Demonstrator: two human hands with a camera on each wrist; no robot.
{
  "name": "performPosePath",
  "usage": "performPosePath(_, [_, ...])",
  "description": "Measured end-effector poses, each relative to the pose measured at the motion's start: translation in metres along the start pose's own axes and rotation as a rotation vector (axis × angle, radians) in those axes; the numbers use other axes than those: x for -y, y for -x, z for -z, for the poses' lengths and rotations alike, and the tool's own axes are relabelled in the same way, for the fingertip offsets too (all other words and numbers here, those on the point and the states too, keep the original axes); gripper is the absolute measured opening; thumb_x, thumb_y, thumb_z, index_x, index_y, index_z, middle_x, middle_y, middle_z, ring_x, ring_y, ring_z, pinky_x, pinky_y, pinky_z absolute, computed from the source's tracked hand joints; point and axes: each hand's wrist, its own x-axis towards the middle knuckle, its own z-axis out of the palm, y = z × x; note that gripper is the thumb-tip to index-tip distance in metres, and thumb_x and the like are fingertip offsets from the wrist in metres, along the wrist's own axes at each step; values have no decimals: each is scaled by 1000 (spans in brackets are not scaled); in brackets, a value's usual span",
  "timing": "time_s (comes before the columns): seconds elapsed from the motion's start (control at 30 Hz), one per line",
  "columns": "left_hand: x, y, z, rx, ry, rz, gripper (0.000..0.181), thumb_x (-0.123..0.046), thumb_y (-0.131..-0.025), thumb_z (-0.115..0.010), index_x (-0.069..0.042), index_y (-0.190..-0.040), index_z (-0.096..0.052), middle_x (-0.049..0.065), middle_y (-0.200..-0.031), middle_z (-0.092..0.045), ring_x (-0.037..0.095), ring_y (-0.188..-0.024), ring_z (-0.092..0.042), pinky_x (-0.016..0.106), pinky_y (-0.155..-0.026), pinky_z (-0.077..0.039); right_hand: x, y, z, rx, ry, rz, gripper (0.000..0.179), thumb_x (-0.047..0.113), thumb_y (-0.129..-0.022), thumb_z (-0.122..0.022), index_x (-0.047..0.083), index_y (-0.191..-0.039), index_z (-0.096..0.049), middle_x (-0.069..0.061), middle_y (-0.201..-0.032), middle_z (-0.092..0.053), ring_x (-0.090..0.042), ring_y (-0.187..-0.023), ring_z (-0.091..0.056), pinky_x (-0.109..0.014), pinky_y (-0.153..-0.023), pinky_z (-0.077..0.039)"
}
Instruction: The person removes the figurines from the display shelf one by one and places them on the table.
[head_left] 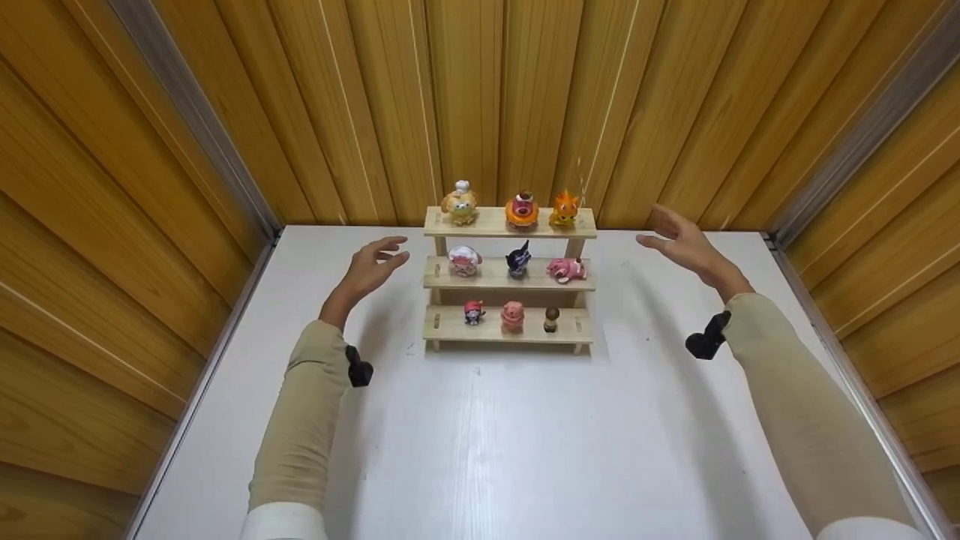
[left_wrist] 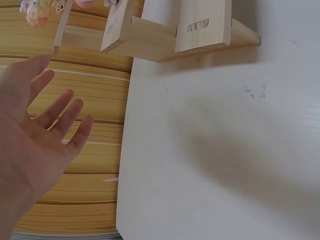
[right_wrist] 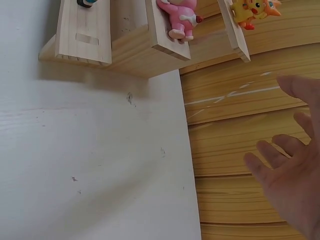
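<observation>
Pale wooden three-tier display rack [head_left: 492, 277], standing near the back edge of the glossy white table [head_left: 480, 450], with yellow-brown wood-grained panels [head_left: 540, 112] rising behind. Running its long axis left to right, squarely between both hands, and stepping down toward the near side. Bearing nine small moulded figurines [head_left: 517, 261], three to a tier, including a tan figurine in a white hat [head_left: 459, 206] at the top left, an orange spiky-headed figurine [head_left: 564, 210] at the top right and a pink sprawling figurine [head_left: 566, 270] just below. Off the left end, hovering just beside the shelves: the bare left hand [head_left: 371, 268], nearer of the two, fingers curving loosely, grasping nothing. Off the right end, hovering farther out: the bare right hand [head_left: 686, 244], fingers spreading loosely, likewise holding nothing. Touching no shelf on either side, though perhaps reaching level with the upper tiers, height being hard to judge from overhead.
</observation>
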Motion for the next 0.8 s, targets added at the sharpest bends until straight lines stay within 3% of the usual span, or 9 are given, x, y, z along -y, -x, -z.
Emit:
performPosePath(0.3, [13,-1,-12,34,61,36,48,-26,-105,-57,-14,-151,-51,22,-152,-49,40,-137,-52,53,-111,-44,27,0,-15,22,-81,30,77,19,-105,-56,1,-163,-9,-30,-166,-17,-48,-154,-21,-62,-123,-23])
performPosePath(0.6, [23,-3,-30,85,154,40,50,-26,-106,-56,-17,-155,-46,22,-151,-50,39,-133,-55,51,-105,-48,21,-26,-29,10,-143,118,78,19,-103,-61,6,-164,-14,-25,-166,-25,-43,-153,-28,-58,-123,-27])
performPosePath(0.8, [30,-4,-50,52,252,31,51,-28,-108,-53,-18,-157,-43,21,-149,-51,36,-129,-57,53,-104,-49,28,-34,-39,-6,-188,154,78,12,-101,-64,7,-164,-18,-24,-164,-29,-43,-150,-33,-57,-121,-31])
